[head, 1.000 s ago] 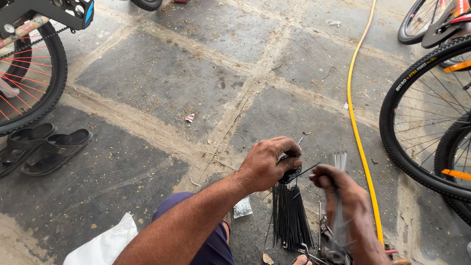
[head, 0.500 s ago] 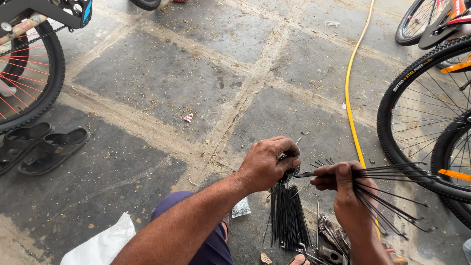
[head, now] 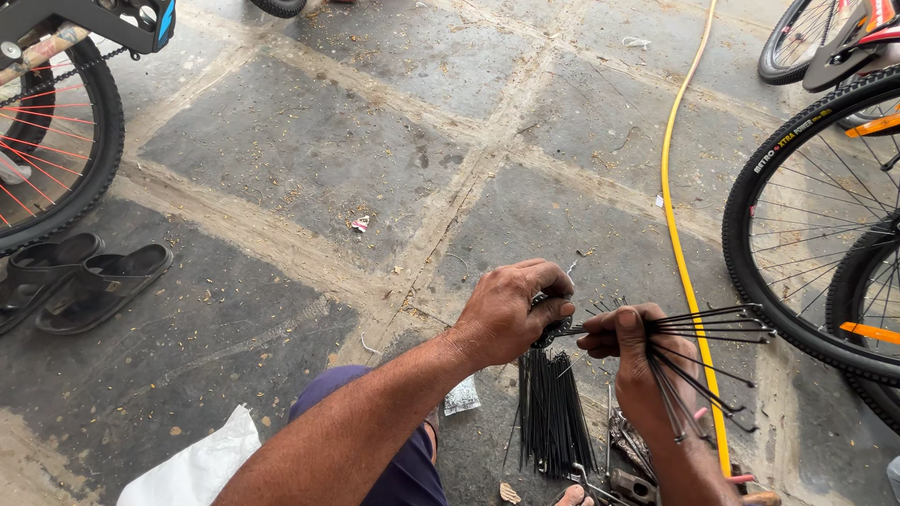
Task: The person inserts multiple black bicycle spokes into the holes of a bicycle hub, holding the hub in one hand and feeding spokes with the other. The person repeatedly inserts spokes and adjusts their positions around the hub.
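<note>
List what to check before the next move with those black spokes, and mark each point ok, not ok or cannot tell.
1. Left hand grips the wheel hub: ok, fingers closed round it, though the hub is mostly hidden.
2. Right hand holds the fanned spokes: ok, they splay out to the right.
3. Spokes seated in the hub holes: cannot tell, the fingers cover the flange.
4. Hanging spokes free of the floor clutter: cannot tell, their tips end close to the metal parts.
5. Fanned tips clear of the bicycle tyre: not ok, they reach right up to it.
6. Yellow hose out of the way: not ok, it runs under the fan.
</note>
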Demonstrator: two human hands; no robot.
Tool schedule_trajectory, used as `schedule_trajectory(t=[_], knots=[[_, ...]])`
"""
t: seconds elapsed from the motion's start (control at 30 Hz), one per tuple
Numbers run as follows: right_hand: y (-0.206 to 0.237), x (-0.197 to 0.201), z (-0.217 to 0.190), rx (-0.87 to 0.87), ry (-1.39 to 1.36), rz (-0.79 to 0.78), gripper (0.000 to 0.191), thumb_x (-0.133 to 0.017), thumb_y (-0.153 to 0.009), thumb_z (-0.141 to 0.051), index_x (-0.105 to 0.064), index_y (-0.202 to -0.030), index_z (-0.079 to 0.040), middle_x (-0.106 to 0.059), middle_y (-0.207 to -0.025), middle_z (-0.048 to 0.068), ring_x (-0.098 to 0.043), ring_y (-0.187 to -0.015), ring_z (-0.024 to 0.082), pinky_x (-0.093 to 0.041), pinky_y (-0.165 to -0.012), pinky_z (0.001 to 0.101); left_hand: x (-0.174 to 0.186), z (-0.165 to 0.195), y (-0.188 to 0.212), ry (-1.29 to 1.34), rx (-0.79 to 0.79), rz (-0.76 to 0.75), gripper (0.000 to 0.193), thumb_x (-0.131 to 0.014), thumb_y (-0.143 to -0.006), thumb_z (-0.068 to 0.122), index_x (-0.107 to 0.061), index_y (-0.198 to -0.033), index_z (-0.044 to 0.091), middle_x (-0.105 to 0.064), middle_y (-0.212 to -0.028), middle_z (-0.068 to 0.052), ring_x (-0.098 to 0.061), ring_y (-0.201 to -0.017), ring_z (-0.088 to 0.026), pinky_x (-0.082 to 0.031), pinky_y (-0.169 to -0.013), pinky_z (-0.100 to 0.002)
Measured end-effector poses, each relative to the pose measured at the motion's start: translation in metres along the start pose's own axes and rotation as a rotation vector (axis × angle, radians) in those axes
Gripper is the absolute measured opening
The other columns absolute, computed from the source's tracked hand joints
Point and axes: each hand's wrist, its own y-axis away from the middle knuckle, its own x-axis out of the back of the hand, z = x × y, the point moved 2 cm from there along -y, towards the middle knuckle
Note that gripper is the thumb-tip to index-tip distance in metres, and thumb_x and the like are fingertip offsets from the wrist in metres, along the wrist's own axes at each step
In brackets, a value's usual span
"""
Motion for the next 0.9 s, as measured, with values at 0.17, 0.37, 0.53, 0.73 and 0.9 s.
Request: schedule_trajectory(t=[0.17,0.37,0.53,0.73,0.9], knots=[[0.001,-0.002,-0.001,0.003,0.008,0.037,0.045,-0.048,-0.104,-0.039,-0.062,-0.100,0.002,-0.077,-0.091,0.016,-0.078,-0.080,0.022,-0.064,-0.072,0.0334,0.000,0.000,0.001,0.016,-0.015,0.019,0.019,-0.075,-0.091,0.023,-0.071,-0.102,0.009,-0.073,-0.098,-0.005,-0.074,-0.093,-0.021,-0.059,-0.081,-0.037],[-0.002,-0.005,0.007,-0.004,-0.098,0.068,0.040,-0.051,-0.106,-0.036,-0.062,-0.100,0.003,-0.076,-0.089,0.016,-0.078,-0.079,0.023,-0.063,-0.070,0.0345,-0.001,-0.001,0.000,0.013,-0.006,0.017,0.018,-0.074,-0.091,0.024,-0.070,-0.101,0.009,-0.073,-0.098,-0.004,-0.074,-0.093,-0.019,-0.059,-0.082,-0.036],[-0.003,-0.008,0.010,-0.018,-0.075,0.080,0.039,-0.051,-0.106,-0.034,-0.063,-0.100,0.002,-0.076,-0.089,0.016,-0.078,-0.080,0.023,-0.064,-0.071,0.0348,-0.001,0.000,0.001,-0.008,-0.002,0.010,0.017,-0.074,-0.093,0.024,-0.071,-0.101,0.010,-0.073,-0.097,-0.004,-0.074,-0.092,-0.019,-0.059,-0.081,-0.036],[-0.002,-0.010,0.005,-0.028,0.023,0.078,0.038,-0.051,-0.104,-0.035,-0.064,-0.100,0.000,-0.077,-0.090,0.014,-0.079,-0.079,0.022,-0.064,-0.068,0.0343,-0.001,-0.001,0.001,0.024,0.012,0.017,0.018,-0.074,-0.091,0.023,-0.071,-0.102,0.009,-0.073,-0.099,-0.004,-0.074,-0.094,-0.019,-0.060,-0.082,-0.036],[0.000,-0.003,0.006,-0.029,0.525,0.007,0.041,-0.049,-0.102,-0.038,-0.074,-0.099,-0.005,-0.077,-0.085,0.011,-0.078,-0.076,0.018,-0.063,-0.059,0.0332,-0.002,-0.002,-0.001,0.031,0.014,0.016,0.018,-0.073,-0.093,0.024,-0.071,-0.104,0.010,-0.074,-0.100,-0.004,-0.074,-0.095,-0.018,-0.060,-0.084,-0.035]])
